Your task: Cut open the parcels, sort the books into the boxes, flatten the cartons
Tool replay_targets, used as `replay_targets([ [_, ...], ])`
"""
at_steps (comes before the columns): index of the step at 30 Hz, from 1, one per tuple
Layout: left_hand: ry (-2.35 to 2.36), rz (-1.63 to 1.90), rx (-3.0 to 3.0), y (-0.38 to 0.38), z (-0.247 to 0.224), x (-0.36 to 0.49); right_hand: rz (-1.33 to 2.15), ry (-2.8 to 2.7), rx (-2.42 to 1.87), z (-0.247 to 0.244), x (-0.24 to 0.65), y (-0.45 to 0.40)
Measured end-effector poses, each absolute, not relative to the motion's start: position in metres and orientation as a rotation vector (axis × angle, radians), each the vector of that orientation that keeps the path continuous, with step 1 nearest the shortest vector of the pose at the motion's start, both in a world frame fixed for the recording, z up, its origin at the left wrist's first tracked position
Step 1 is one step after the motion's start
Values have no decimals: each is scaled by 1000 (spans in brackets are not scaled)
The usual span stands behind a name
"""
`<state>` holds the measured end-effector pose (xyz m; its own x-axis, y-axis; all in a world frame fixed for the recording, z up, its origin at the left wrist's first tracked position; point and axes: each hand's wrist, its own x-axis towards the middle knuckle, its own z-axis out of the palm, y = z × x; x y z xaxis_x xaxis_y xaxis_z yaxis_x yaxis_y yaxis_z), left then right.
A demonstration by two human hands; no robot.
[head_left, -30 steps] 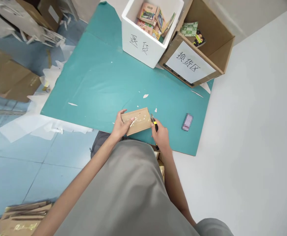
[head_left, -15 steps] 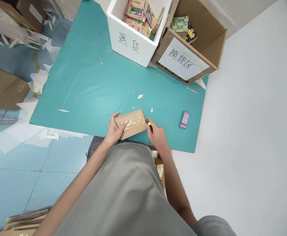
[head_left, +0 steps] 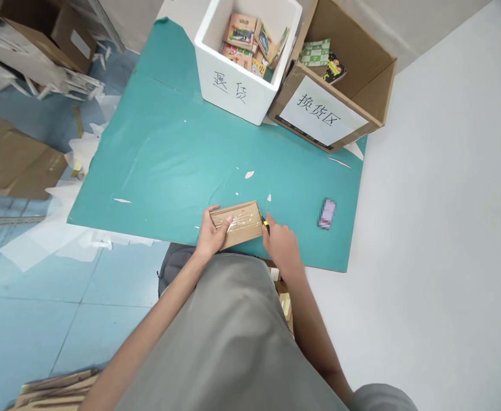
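A flat brown cardboard box (head_left: 245,224) with shiny clear tape across its top is at the near edge of the green table. My left hand (head_left: 213,234) grips its left end, the thumb lying on top. In my right hand (head_left: 283,244) is a black and yellow utility knife (head_left: 266,225), its front end against the right end of the box. My fist covers most of the knife's handle, and the exact blade position is too small to make out.
On the green table (head_left: 168,165), a white foam bin (head_left: 233,94) and an open cardboard carton (head_left: 331,117) stand at the back, both with booklets inside. A blurred purple item (head_left: 327,214) lies at right. Paper scraps (head_left: 249,174) dot the surface. Flattened cardboard (head_left: 19,157) lies on the floor at left.
The whole view has shifted slightly, so things appear lower and further right. The knife stays at the right end of the box, with my right hand turned a little. Both hands keep their hold.
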<state>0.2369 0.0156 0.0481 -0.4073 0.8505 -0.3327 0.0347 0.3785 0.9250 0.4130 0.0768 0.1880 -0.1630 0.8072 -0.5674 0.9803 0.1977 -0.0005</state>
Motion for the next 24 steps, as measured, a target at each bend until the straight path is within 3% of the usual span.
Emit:
replay_targets([
  [8, 1665, 1064, 787, 17, 50, 223, -663, 2058, 1855, 197, 449, 39],
  [13, 1530, 998, 780, 9, 58, 185, -535, 1941, 2240, 130, 469, 72],
  [18, 1541, 948, 549, -12, 58, 149, -685, 1779, 2251, 49, 471, 86],
  [22, 1644, 981, 404, -29, 51, 125, -633, 1891, 2427, 31, 463, 75],
  [24, 1683, 1014, 322, -33, 47, 113, -815, 1955, 2519, 30, 449, 71],
])
